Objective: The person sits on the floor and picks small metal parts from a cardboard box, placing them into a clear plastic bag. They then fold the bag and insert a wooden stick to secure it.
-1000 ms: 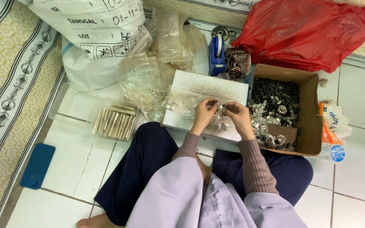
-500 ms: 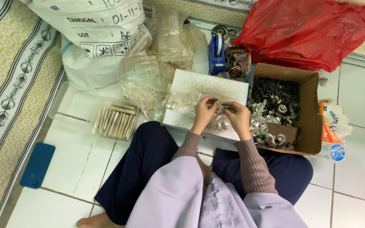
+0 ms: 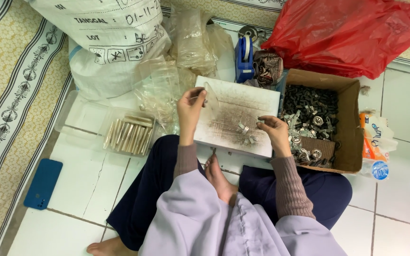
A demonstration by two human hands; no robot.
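Hands sorting small metal parts on a white board

Left hand (image 3: 191,108) is raised over the left edge of the scuffed white rectangular board (image 3: 243,111), fingers pinched together on a small clear plastic bag (image 3: 210,97). Right hand (image 3: 272,130) rests at the board's right edge, fingertips closed around a tiny metal piece, just beside a loose cluster of small silver metal parts (image 3: 245,134) lying on the board. An open brown cardboard box (image 3: 349,123) of grey metal hardware touches the board's right side. A clear plastic tray (image 3: 128,134) of pale metal rods sits on the white tiled floor to the left, near a blue phone (image 3: 42,184).
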